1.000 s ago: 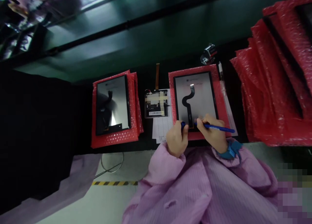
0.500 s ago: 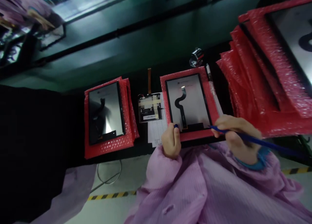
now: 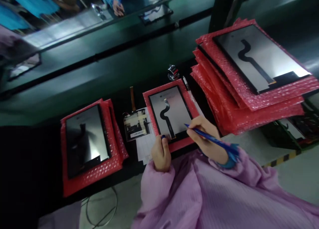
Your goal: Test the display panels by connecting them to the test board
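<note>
A display panel (image 3: 174,106) with a curved black flex cable lies face down on a red bubble-wrap sheet (image 3: 185,144) in front of me. My right hand (image 3: 208,139) grips a blue pen (image 3: 211,140), its tip over the panel's right edge. My left hand (image 3: 160,152) is closed at the panel's near left corner, a small blue cap (image 3: 163,136) showing at the thumb.
A second panel (image 3: 84,139) on red bubble wrap lies to the left. Between the two sit a small circuit board (image 3: 136,124) and a printed sheet (image 3: 146,146). A tall stack of bubble-wrapped panels (image 3: 249,73) rises at the right. A small metal object (image 3: 173,71) stands behind.
The view swung right and up, bringing the stack's top panel into sight. My right hand drew back toward the panel's right edge with the pen; my left hand stayed at the corner.
</note>
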`<state>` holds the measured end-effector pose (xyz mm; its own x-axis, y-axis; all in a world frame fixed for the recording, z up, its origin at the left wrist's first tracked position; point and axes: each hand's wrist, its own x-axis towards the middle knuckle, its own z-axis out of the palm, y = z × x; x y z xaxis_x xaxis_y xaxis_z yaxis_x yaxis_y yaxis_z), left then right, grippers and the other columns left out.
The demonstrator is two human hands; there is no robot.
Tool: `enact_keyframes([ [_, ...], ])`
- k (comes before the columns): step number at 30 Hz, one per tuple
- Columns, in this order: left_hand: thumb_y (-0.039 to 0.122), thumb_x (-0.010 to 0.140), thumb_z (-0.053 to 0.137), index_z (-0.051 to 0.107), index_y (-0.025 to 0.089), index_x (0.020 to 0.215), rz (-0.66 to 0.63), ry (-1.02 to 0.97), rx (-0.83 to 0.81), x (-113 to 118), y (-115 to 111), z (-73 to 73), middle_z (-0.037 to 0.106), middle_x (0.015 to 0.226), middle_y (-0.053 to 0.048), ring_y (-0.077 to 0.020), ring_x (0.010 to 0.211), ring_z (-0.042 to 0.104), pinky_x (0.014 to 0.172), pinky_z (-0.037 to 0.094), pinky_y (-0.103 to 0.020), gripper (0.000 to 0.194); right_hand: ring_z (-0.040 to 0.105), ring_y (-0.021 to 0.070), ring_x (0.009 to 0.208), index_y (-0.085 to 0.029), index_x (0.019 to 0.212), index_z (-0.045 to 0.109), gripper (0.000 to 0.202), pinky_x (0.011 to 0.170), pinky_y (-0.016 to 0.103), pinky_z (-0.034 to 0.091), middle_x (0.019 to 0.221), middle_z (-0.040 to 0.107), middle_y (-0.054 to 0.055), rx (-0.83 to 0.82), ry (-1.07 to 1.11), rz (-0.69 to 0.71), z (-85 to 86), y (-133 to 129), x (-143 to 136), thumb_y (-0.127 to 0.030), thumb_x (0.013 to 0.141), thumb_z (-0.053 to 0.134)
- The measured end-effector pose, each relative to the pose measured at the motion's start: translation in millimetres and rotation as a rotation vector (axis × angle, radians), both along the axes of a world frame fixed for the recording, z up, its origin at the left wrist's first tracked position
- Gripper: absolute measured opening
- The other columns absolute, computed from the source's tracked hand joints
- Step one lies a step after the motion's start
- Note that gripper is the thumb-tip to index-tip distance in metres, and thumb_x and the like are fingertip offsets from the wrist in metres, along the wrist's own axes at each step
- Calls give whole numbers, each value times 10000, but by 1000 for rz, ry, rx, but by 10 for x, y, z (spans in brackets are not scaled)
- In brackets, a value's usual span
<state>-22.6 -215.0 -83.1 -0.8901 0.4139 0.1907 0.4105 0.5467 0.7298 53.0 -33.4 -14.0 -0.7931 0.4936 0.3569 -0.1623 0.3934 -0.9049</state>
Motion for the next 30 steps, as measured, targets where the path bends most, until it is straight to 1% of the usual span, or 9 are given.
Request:
enact_keyframes([
  [2, 352, 1057, 336, 570, 216, 874, 9, 29, -21, 3, 13, 12, 640, 699, -13, -152, 601, 598, 595, 404, -270, 327, 560, 82, 660, -200, 919, 579, 35, 591, 223, 442, 830, 602, -5, 8, -40, 35, -269, -118, -157, -227, 938, 589],
  [4, 354, 1063, 322, 556, 216, 875, 16, 66, -36, 1, 26, 19, 640, 695, -14, -153, 587, 584, 589, 393, -274, 330, 545, 76, 611, -200, 906, 544, 58, 557, 209, 422, 763, 585, -26, -4, -80, 23, -468, -182, -256, -236, 926, 585],
  [7, 384, 1074, 291, 548, 215, 890, 15, 99, -43, -3, 39, 23, 627, 674, -11, -159, 577, 572, 580, 379, -279, 358, 473, 63, 528, -205, 768, 452, 227, 526, 201, 373, 622, 485, -61, 34, -134, -18, -594, -213, -301, -273, 935, 591],
  [9, 408, 1079, 269, 548, 211, 893, 20, 105, -53, -5, 41, 23, 617, 663, -11, -163, 573, 567, 581, 380, -282, 389, 402, 54, 493, -199, 681, 389, 340, 518, 206, 338, 563, 411, -67, 109, -142, -33, -595, -215, -300, -279, 946, 586],
  [11, 425, 1082, 253, 554, 208, 896, 24, 100, -69, -8, 40, 22, 614, 667, -14, -164, 573, 560, 585, 382, -284, 415, 364, 50, 476, -194, 641, 360, 387, 511, 211, 319, 536, 382, -67, 169, -143, -37, -572, -216, -299, -273, 948, 583],
  [14, 434, 1085, 239, 566, 204, 913, 8, 72, -71, -11, 39, 29, 616, 683, -15, -161, 583, 555, 595, 378, -284, 436, 358, 52, 460, -194, 630, 358, 396, 495, 216, 308, 522, 380, -67, 211, -147, -21, -550, -217, -310, -275, 947, 582],
  [19, 444, 1085, 233, 574, 203, 914, 2, 32, -56, -15, 46, 57, 604, 690, -15, -157, 597, 541, 605, 373, -285, 451, 389, 57, 458, -194, 637, 382, 386, 503, 218, 334, 521, 412, -61, 258, -170, 8, -566, -226, -322, -288, 947, 592],
  [26, 441, 1084, 237, 580, 193, 917, -2, 31, -54, -8, 43, 60, 610, 697, -16, -148, 580, 524, 591, 355, -287, 456, 412, 64, 462, -193, 620, 392, 389, 497, 234, 333, 520, 457, -49, 232, -188, -3, -561, -224, -290, -284, 947, 582],
  [30, 456, 1082, 229, 587, 192, 918, 1, 6, -56, -9, 40, 59, 613, 701, -21, -154, 603, 545, 609, 373, -288, 474, 530, 78, 503, -197, 658, 415, 369, 528, 223, 409, 555, 514, -50, 22, -143, -26, -568, -192, -248, -295, 967, 594],
])
